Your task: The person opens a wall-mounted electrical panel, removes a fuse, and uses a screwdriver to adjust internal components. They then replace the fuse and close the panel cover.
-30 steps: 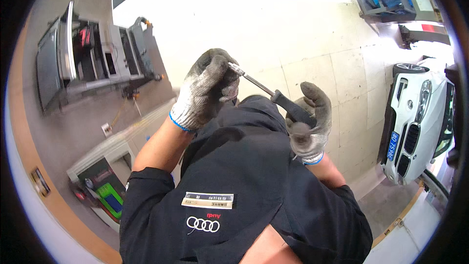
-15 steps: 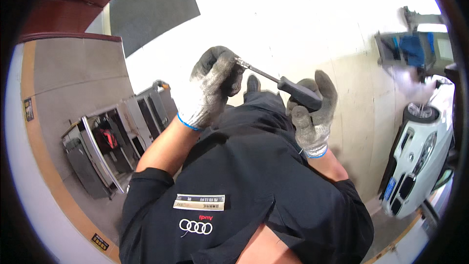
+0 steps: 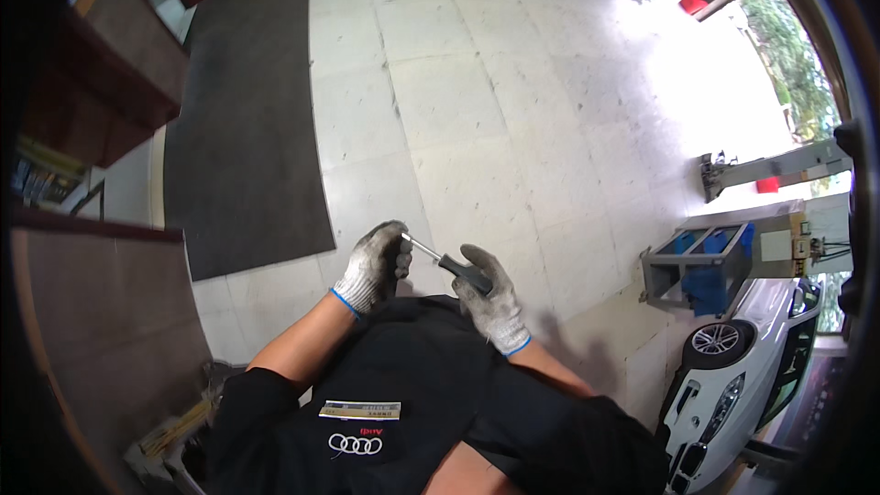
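A screwdriver (image 3: pixel 464 272) with a dark handle and a thin silver shaft lies across between my two hands, in front of my body. My left hand (image 3: pixel 374 263), in a soiled white-and-grey work glove with a blue cuff edge, is closed on the tip end of the shaft; its fingers hide that end. The handle rests in my right hand (image 3: pixel 497 304), gloved the same way. There the thumb and fingers hold it loosely from the sides, and part of the handle is covered.
Pale tiles (image 3: pixel 458 110) cover the floor, with a long dark mat (image 3: pixel 247 110) at left. On the right stand a grey tool cart (image 3: pixel 674 280) with blue items, a white car (image 3: pixel 710 403) and a lift arm (image 3: pixel 770 172). Dark red cabinets (image 3: pixel 128 82) stand far left.
My view has tilted up, showing more floor, the whole mat and the cart. Both hands appear lower in the picture, still holding the screwdriver between them.
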The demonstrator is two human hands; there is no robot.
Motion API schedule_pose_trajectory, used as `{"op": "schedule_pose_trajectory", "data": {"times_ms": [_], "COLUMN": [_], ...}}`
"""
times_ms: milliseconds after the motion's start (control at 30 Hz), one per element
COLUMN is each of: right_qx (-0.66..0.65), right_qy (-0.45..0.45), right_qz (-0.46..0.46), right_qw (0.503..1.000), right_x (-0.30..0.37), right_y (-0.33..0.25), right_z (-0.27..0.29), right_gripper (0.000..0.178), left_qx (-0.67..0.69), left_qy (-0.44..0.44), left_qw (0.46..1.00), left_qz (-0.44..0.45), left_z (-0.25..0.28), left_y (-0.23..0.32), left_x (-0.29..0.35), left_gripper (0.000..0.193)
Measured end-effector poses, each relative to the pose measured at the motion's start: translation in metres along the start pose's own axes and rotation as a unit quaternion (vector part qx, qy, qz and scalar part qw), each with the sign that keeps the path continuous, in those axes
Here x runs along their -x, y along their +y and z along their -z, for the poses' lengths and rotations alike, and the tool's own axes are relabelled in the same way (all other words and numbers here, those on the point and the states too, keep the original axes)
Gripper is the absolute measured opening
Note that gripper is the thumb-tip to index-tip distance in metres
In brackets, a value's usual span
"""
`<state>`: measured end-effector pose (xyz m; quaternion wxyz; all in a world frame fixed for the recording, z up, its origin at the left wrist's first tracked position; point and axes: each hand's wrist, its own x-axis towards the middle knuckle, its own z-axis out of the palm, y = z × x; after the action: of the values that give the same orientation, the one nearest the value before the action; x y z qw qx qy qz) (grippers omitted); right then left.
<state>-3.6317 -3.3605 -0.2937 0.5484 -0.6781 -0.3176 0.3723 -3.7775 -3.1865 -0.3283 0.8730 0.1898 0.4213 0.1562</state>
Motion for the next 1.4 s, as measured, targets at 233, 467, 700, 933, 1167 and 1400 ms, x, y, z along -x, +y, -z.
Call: {"op": "schedule_pose_trajectory", "data": {"times_ms": [233, 467, 700, 933, 1167, 1400], "right_qx": [-0.214, -0.053, 0.047, 0.049, 0.033, -0.229], "right_qy": [0.093, 0.162, -0.087, -0.073, 0.063, 0.136], "right_qz": [-0.133, 0.019, -0.073, 0.086, -0.109, 0.066], "right_qw": [0.963, 0.985, 0.992, 0.992, 0.991, 0.962], "right_x": [-0.202, -0.504, -0.805, -1.106, -1.306, -1.592], "right_y": [-0.036, -0.039, -0.117, -0.104, -0.197, -0.256], "right_z": [0.037, 0.042, 0.069, 0.089, 0.151, 0.206], "right_gripper": [0.051, 0.035, 0.037, 0.030, 0.038, 0.044], "left_qx": [-0.164, -0.178, -0.051, -0.020, -0.379, -0.225], "left_qy": [-0.146, -0.103, -0.004, -0.039, -0.185, -0.440], "left_qw": [0.974, 0.976, 0.997, 0.998, 0.907, 0.869], "left_qz": [-0.054, -0.074, -0.060, 0.049, 0.000, -0.024], "left_z": [-0.122, -0.195, -0.226, -0.298, -0.478, -0.677], "left_y": [0.171, 0.340, 0.526, 0.701, 0.890, 1.096], "left_x": [-0.171, -0.394, -0.548, -0.810, -0.998, -1.161], "left_gripper": [0.022, 0.024, 0.026, 0.020, 0.026, 0.053]}}
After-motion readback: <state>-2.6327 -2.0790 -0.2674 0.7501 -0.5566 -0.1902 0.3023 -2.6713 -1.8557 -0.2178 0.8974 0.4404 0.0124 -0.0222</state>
